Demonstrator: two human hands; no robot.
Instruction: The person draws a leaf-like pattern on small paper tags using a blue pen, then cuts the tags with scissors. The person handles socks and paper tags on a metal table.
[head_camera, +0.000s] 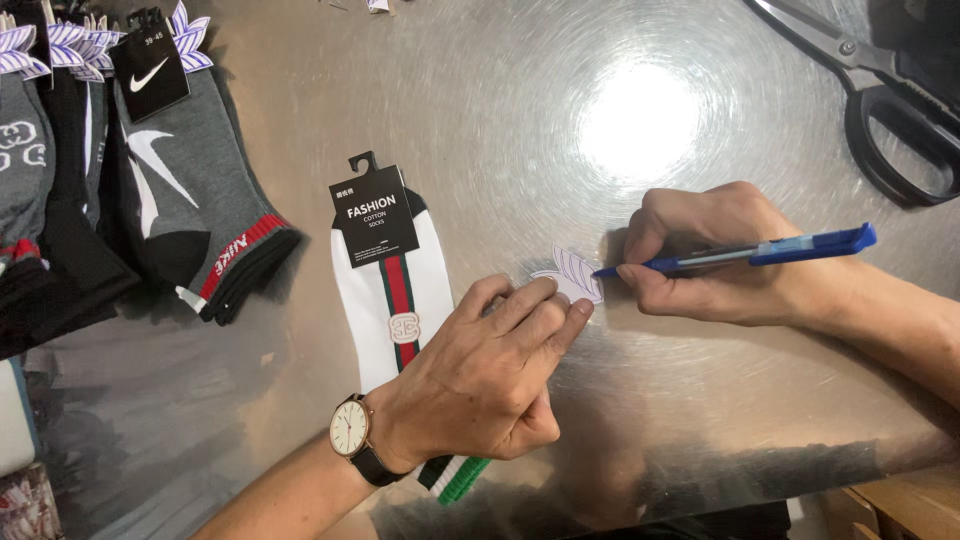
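My right hand (715, 255) holds a blue pen (770, 250) with its tip touching a small white paper tag with purple stripes (572, 274) on the metal table (620, 110). My left hand (495, 375), with a watch on its wrist, presses its fingertips on the near edge of that tag. Under my left palm lies a pair of white socks (385, 290) with a red and green stripe and a black card header. The socks' lower end is partly hidden by my hand.
A pile of grey and black socks with black card headers (150, 190) lies at the left, more purple-striped tags (80, 45) above it. Large black-handled scissors (885, 95) rest at the top right. A cardboard box edge (900, 505) shows at the bottom right.
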